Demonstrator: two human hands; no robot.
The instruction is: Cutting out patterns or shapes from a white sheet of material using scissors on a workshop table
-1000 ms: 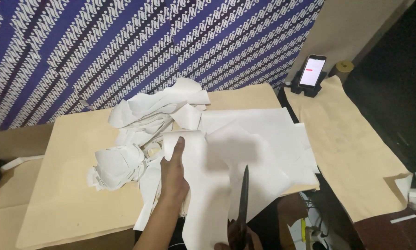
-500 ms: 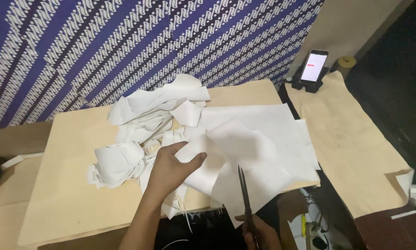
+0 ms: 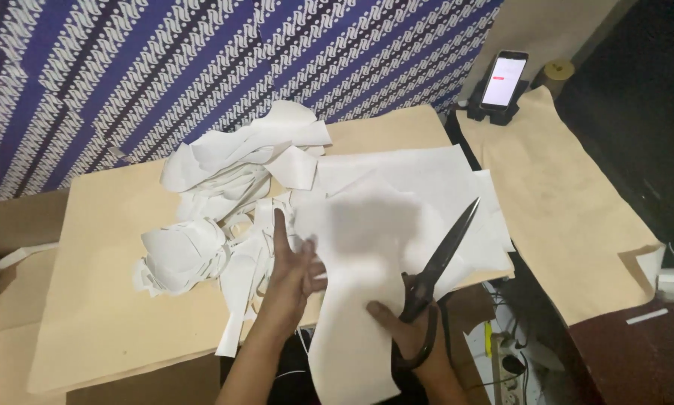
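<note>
The right hand (image 3: 404,330) holds a pair of black scissors (image 3: 434,270) at the front edge of the surface (image 3: 112,300). Its fingers are closed through the handle loops, with the thumb lying on a white sheet of paper (image 3: 367,247). The long axis of the scissors runs on a diagonal: the handles are low, near the front edge, and the tips point up and to the right, toward the far right corner of the surface. The blades look closed or nearly closed, but this is hard to tell from above.

The left hand (image 3: 292,270) rests on the left border of the same sheet, with its fingers stretched out and a little spread, pointing toward the far edge. The middle of the sheet is blurred, so its surface cannot be read clearly. The lower end of the sheet hangs over the front edge, and both forearms are cut off by the lower border of the view.

Left of the hands lies a heap of white paper scraps (image 3: 217,202), reaching toward the far edge. Beyond the far right corner stands a phone (image 3: 504,79) with a lit screen.
</note>
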